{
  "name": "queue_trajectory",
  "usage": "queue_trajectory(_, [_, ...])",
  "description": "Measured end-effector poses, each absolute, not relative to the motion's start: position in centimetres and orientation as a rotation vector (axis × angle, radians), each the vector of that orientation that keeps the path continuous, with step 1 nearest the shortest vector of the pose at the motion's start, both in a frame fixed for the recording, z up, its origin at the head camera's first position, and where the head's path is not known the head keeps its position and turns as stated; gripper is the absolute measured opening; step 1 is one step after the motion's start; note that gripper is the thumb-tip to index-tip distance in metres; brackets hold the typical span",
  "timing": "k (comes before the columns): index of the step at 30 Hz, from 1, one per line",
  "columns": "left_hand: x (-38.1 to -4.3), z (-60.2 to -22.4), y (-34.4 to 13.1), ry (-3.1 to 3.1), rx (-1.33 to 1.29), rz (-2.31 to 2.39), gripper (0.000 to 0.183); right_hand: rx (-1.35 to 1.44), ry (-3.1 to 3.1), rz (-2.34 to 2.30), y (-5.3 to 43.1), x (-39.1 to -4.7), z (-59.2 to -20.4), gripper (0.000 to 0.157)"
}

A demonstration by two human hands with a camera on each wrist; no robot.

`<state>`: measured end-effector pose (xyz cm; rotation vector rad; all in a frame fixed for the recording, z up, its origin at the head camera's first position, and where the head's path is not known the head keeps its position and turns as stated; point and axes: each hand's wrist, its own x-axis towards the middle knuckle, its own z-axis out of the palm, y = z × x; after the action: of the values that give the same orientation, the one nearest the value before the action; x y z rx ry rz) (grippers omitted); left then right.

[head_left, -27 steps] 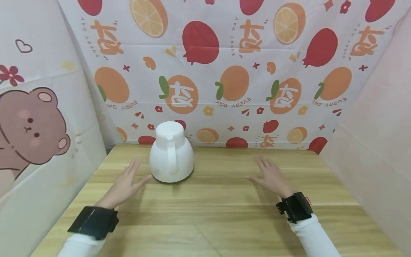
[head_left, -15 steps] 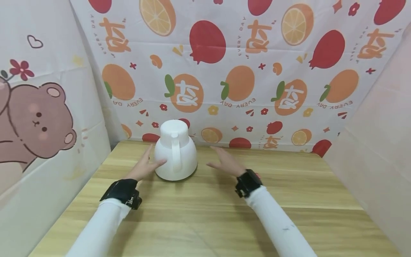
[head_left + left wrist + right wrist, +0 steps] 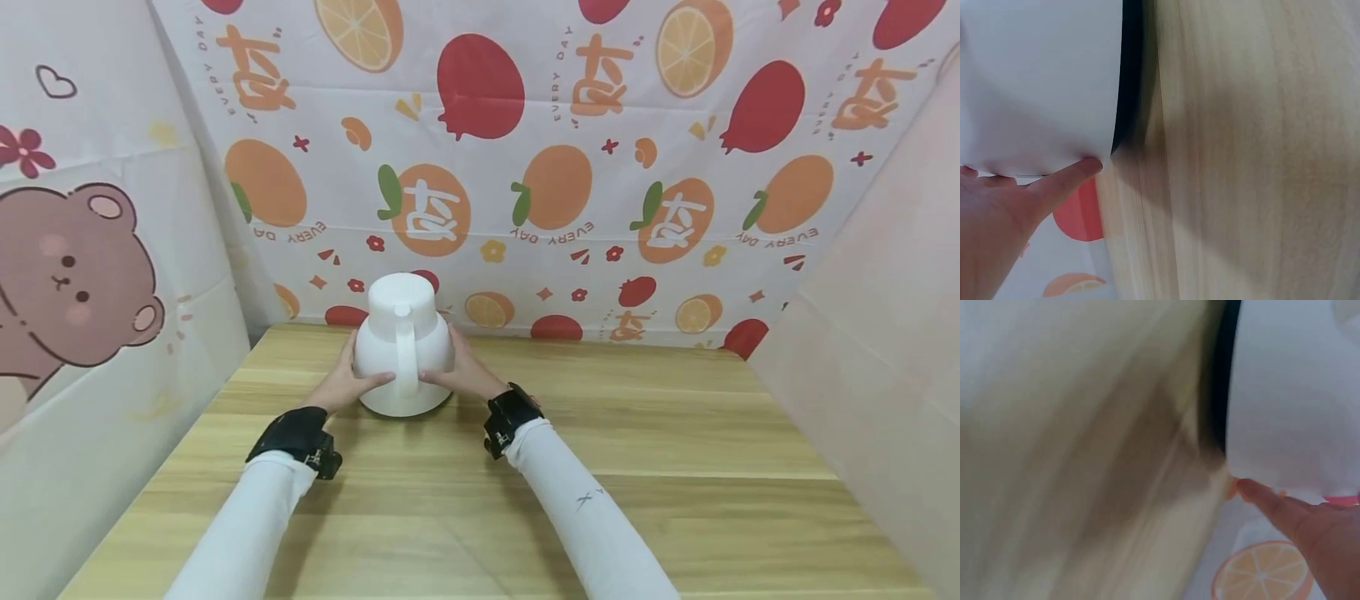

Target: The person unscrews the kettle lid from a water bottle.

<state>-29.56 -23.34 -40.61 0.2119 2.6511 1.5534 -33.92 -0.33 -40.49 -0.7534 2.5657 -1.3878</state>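
bright, even light; head view sharp, right wrist view badly blurred.

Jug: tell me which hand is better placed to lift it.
Neither alone, probably. Left hand and right hand press opposite sides of the jug, each thumb beside the handle, which faces the person. For a handle lift, the right looks marginally closer.
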Motion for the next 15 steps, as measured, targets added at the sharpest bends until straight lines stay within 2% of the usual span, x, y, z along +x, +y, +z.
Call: queue_trajectory(15, [-28.7, -40.5, -22.3, 2.677, 0.221, 1.633, 0.108, -0.762, 2.539, -1.447, -0.2, -33.8, -41.1, 0.101])
